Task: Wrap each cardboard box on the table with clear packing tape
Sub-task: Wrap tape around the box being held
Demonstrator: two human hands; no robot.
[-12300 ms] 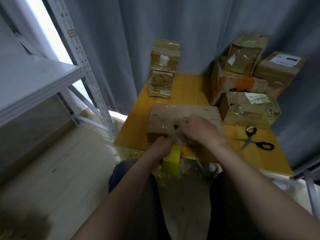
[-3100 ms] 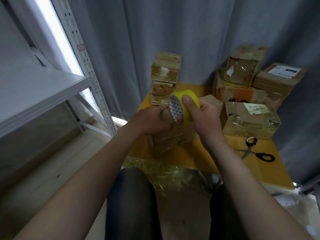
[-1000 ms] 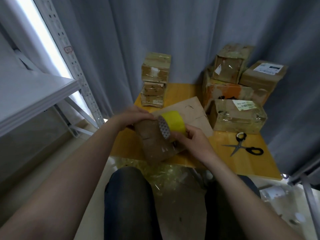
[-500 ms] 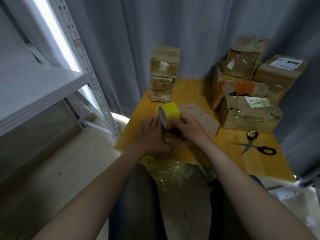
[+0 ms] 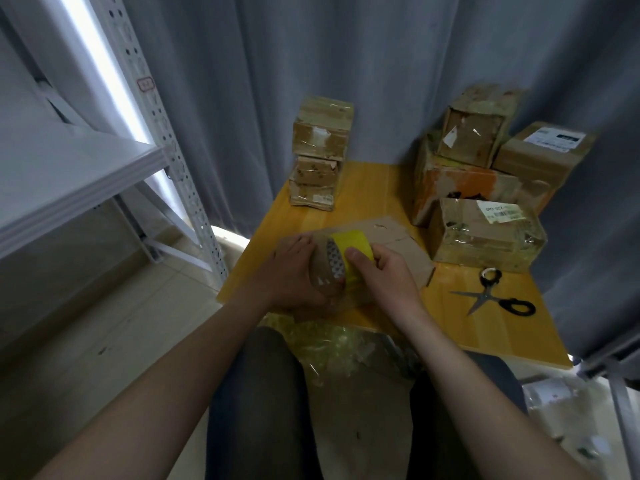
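A flat brown cardboard box (image 5: 394, 242) lies tilted at the near edge of the yellow table (image 5: 360, 188). My left hand (image 5: 292, 271) grips the box's near left end, fingers curled over it. My right hand (image 5: 386, 271) holds the yellow-cored tape roll (image 5: 349, 252) against the box, thumb on top of the roll. A shiny strip of clear tape (image 5: 323, 275) runs from the roll over the box's near end, between my hands. The box's near side is hidden behind both hands.
Three small taped boxes (image 5: 320, 154) are stacked at the back left. A pile of larger boxes (image 5: 464, 174) and a tape-wrapped box (image 5: 485, 237) fill the right. Black-handled scissors (image 5: 495, 297) lie near right. Crumpled tape (image 5: 329, 342) sits on my lap. A white rack (image 5: 162, 133) stands left.
The roll has come down from above the box to its near end. My left hand has shifted from lying flat on top to gripping the left end.
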